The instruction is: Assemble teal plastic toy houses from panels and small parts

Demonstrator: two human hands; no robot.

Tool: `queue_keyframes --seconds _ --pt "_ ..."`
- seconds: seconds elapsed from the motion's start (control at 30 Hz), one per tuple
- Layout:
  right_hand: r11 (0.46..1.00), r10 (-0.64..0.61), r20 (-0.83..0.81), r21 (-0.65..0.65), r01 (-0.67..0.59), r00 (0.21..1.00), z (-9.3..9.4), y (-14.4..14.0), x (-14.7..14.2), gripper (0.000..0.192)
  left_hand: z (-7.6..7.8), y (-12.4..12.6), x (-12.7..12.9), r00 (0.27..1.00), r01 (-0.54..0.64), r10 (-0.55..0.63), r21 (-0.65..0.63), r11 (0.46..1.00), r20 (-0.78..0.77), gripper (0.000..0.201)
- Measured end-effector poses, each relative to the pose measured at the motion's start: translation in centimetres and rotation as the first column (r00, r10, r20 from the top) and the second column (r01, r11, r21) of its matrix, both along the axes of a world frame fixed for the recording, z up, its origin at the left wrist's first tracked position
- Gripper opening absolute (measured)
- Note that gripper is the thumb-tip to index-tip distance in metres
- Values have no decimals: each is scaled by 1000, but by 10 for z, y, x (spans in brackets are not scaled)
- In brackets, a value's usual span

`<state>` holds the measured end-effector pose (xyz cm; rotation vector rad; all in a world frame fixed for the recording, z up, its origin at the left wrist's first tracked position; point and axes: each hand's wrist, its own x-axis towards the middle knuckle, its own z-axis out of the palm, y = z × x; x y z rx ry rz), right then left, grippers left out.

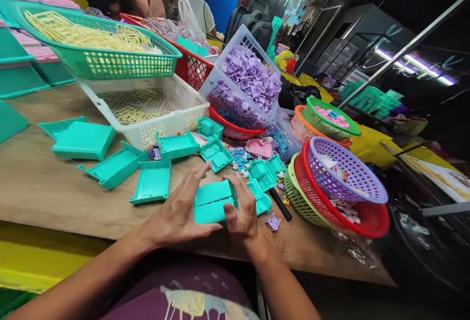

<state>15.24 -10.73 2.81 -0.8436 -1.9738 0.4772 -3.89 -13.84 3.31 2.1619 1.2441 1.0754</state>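
Observation:
A turquoise plastic box (211,201), with a seam across its face, is held up over the table's front part. My right hand (242,207) grips it from the right, its fingers bent around the end. On the other side, my left hand (179,210) has its fingers and thumb stretched apart around the box's left end. Whether the left palm touches the box, I cannot tell. Just beyond lie loose turquoise trays (151,182) and smaller turquoise parts (216,154). To the right of my right hand rests a small purple clip-like piece (273,222) beside a black rod (281,205).
A turquoise basket of yellow wire-like pieces (95,34) sits on a white crate (172,119). A tilted clear bin (220,78) holds many purple parts. Stacked baskets (367,178) stand at the right edge. Other people (198,7) are in the background.

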Motion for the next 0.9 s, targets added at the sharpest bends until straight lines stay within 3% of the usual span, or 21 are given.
queue_keyframes --seconds 0.1,0.27,0.37,0.5,0.7,0.8,0.9 --pt "988 -45 -152 -155 21 987 -9 -9 -10 60 -4 -5 -14 999 28 -28 -12 1000 34 121" --pt "920 25 -253 -372 -121 967 -23 -18 -18 67 -14 -13 -14 1000 6 -6 -21 1000 29 95" --pt "906 -31 -294 -411 -97 955 -31 -17 -17 63 -16 -12 -8 999 19 -19 10 1000 33 80" --pt "907 -90 -314 -418 -53 945 -37 -9 -17 58 -17 -5 0 1000 10 -11 48 999 26 75" --pt "905 -60 -293 -420 -71 954 -31 3 -15 63 -13 0 3 995 -88 90 -54 995 48 74" --pt "926 -23 -310 -365 -97 950 -23 6 -9 69 -4 3 -9 993 91 -80 -126 988 89 88" --pt "941 187 -199 -245 -233 962 -8 11 -1 74 6 8 -23 951 285 -240 -251 925 193 70"
